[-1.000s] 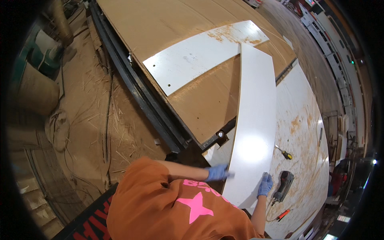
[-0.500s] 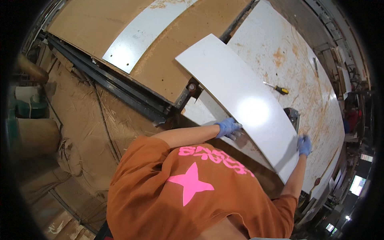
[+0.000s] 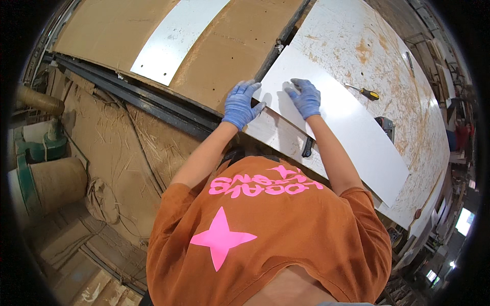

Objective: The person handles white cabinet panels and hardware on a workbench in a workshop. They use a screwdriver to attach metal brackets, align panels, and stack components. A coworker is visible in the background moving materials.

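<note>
A long white panel (image 3: 352, 135) lies across the scuffed white worktop, its far end close to the brown board. My left hand (image 3: 241, 104), in a blue glove, is at the corner of that end. Its fingers stretch over the edge of the brown board, thumb apart; whether it touches the panel I cannot tell. On the panel's top face near the same end is my right hand (image 3: 306, 98), gloved alike, fingers extended and holding nothing. A black-handled tool (image 3: 307, 147) pokes out by the panel's near edge, partly covered.
A yellow-and-black screwdriver (image 3: 368, 94) and a dark tool (image 3: 385, 126) rest on the worktop (image 3: 403, 112) beyond the panel. To the left, a white strip (image 3: 176, 38) lies on the brown board (image 3: 224, 56). Green-and-tan machinery (image 3: 51, 173) stands on the dusty floor.
Both hands have left the panel's middle and near end and moved to its far end. The panel has shifted slightly right and nearer. The black-handled tool now shows beside it.
</note>
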